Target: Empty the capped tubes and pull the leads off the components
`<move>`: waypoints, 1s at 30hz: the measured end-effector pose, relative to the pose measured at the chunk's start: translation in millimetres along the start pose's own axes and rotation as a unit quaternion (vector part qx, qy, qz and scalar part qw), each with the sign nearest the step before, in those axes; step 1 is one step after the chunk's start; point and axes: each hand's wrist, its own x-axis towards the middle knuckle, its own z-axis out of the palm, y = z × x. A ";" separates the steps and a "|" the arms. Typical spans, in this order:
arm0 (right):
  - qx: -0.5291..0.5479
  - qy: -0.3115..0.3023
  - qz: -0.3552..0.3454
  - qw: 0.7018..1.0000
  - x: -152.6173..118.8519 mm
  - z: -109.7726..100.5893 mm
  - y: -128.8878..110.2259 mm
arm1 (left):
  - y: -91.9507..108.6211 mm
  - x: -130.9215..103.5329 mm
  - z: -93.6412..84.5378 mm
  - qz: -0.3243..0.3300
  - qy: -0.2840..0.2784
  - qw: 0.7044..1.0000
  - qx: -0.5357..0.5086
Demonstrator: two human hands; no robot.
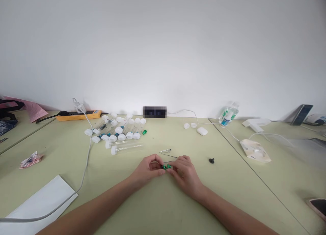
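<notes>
Forearms (219,208) rise from btm edge; L hand (145,170) & R hand (187,176) fingertips pinch small green part (165,167), btm ctr of frame. Prob. mid-job: part's unfinished, I'd guess; filled tubes (121,137) left of ctr look done, two clear tubes (128,148) look empty, maybe left.

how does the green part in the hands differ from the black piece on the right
The green part is mostly bright green; the black piece looks black all over. The left hand and right hand hold the green part, while the black piece lies untouched on the table. Both are small.
</notes>
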 end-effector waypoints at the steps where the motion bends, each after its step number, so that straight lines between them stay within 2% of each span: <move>1: 0.001 -0.001 0.001 1.000 0.0 -0.2 -0.3 | 0.3 0.0 0.1 -0.001 0.001 1.000 0.000; 6: -0.001 -0.008 0.003 1.000 -0.6 -0.8 -1.0 | 1.0 1.3 0.4 0.019 0.016 0.999 0.023; 10: -0.009 -0.001 -0.003 1.000 -1.5 -0.1 -0.6 | -0.2 1.5 0.2 0.009 -0.002 1.000 -0.001; 15: 0.000 -0.004 0.000 1.000 -1.7 -0.5 -1.8 | 1.2 1.3 0.8 0.019 0.014 1.000 0.018; 30: 0.005 -0.005 0.000 1.000 -1.4 -0.2 -1.1 | 0.5 0.6 0.6 0.008 0.009 1.000 0.017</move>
